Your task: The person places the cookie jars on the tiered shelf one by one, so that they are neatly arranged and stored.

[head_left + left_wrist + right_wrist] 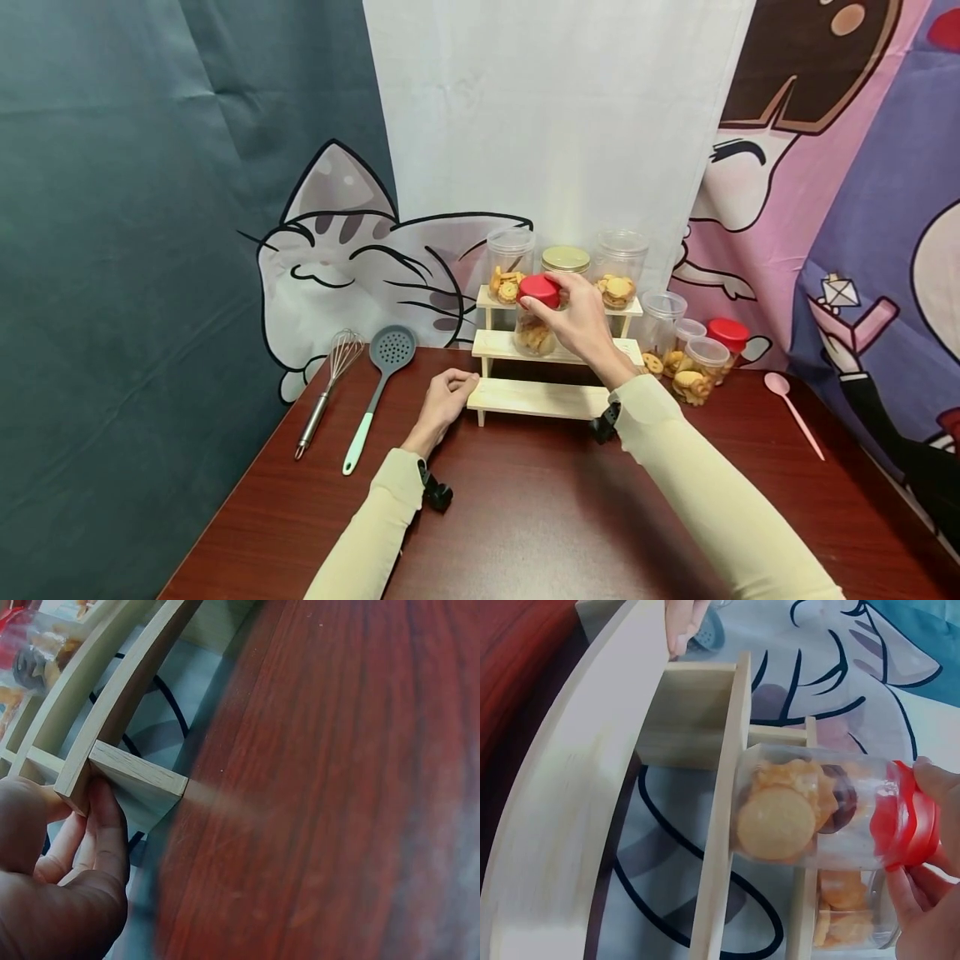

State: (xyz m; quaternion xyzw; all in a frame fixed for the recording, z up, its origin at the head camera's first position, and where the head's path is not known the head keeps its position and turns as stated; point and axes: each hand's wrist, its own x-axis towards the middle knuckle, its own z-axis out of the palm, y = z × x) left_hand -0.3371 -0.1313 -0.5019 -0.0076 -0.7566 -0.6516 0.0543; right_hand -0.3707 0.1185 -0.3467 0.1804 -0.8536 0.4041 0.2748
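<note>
My right hand (583, 323) grips the red lid of a clear cookie jar (536, 338), thumb on one side and fingers on the other. The jar stands upright at the middle step of a three-tier wooden display stand (540, 400), left of centre; in the right wrist view its base (744, 802) meets the step's board. With thumb and fingers, my left hand (441, 405) pinches the left end of the lowest step, seen closely in the left wrist view (79, 769). On the top step are two clear-lidded cookie jars (512, 262) and a gold-lidded jar (566, 258) between them.
Right of the stand cluster several cookie jars (697, 371), one with a red lid (727, 333). A pink spoon (795, 412) lies further right. On the left lie a whisk (330, 392) and a slotted turner (378, 392). A printed curtain (450, 125) hangs behind the table.
</note>
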